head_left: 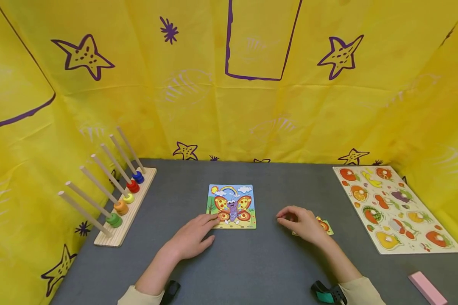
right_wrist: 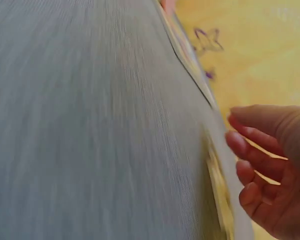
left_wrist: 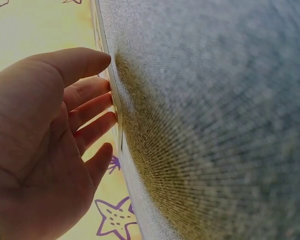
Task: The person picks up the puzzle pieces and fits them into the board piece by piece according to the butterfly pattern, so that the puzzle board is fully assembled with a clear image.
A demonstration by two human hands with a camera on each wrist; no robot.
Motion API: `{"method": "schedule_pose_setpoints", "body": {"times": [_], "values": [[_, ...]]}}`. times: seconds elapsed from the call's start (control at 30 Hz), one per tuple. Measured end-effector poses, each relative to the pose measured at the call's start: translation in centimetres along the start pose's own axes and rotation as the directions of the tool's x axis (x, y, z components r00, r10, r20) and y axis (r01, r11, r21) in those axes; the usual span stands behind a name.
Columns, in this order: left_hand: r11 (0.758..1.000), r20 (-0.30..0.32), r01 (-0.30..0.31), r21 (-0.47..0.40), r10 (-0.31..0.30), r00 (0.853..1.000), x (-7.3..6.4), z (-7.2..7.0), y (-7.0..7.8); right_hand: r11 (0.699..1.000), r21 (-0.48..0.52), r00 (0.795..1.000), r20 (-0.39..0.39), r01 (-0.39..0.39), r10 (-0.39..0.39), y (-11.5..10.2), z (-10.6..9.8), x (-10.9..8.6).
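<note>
A square butterfly picture puzzle (head_left: 234,207) lies flat on the grey table in the head view. The left hand (head_left: 194,235) rests at its lower left corner, fingers fairly straight and fingertips on the edge. In the left wrist view, that hand (left_wrist: 55,135) has its thumb apart from the fingers, with nothing gripped. To the right, the right hand (head_left: 301,222) is over a small colourful puzzle piece (head_left: 325,225) and partly hides it. Its fingers are loosely bent; in the right wrist view the hand (right_wrist: 270,165) holds nothing visible, and the view is blurred.
At left stands a wooden peg rack (head_left: 124,212) with coloured rings on several pegs. A fruit puzzle board (head_left: 395,212) lies at right, with a pink block (head_left: 427,288) nearer the front. A yellow patterned cloth (head_left: 213,106) hangs behind the table.
</note>
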State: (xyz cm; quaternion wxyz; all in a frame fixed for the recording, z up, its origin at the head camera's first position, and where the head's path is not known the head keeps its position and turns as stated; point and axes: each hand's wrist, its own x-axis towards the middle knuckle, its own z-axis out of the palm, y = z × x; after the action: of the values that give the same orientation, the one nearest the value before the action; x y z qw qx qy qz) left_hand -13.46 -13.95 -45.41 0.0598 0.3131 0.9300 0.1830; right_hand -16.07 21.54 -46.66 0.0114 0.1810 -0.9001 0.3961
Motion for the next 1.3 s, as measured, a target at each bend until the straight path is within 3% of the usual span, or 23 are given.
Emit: {"method": "schedule_pose_setpoints", "body": {"times": [0.3,0.57,0.73,0.93,1.1,1.3], "values": [[1.0,0.003,0.003,-0.021,-0.003,1.0,0.0,0.1,-0.1,0.983,-0.172,0.997,-0.055,-0.06,0.051,2.0,-3.5,-3.6],[0.999,0.001,0.018,-0.035,-0.018,1.0,0.0,0.1,0.0,0.983,-0.184,0.997,-0.07,-0.029,0.016,2.8,-3.7,-4.4],[0.999,0.0,0.021,-0.039,-0.021,1.0,0.0,0.0,0.0,0.988,-0.137,0.995,-0.078,-0.073,0.063,2.7,-3.5,-3.7],[0.998,0.014,0.037,-0.047,-0.036,0.999,0.0,-0.1,0.0,0.992,0.013,0.989,-0.075,-0.124,0.125,1.7,-2.3,-2.1],[0.998,0.024,0.042,-0.055,-0.041,0.999,-0.1,-0.1,0.1,0.97,0.18,0.985,-0.003,-0.167,0.17,-0.1,0.0,0.2],[0.996,0.045,0.052,-0.067,-0.049,0.998,-0.1,0.0,0.0,0.956,0.235,0.984,0.032,-0.175,0.173,-2.4,3.4,2.6]]}}
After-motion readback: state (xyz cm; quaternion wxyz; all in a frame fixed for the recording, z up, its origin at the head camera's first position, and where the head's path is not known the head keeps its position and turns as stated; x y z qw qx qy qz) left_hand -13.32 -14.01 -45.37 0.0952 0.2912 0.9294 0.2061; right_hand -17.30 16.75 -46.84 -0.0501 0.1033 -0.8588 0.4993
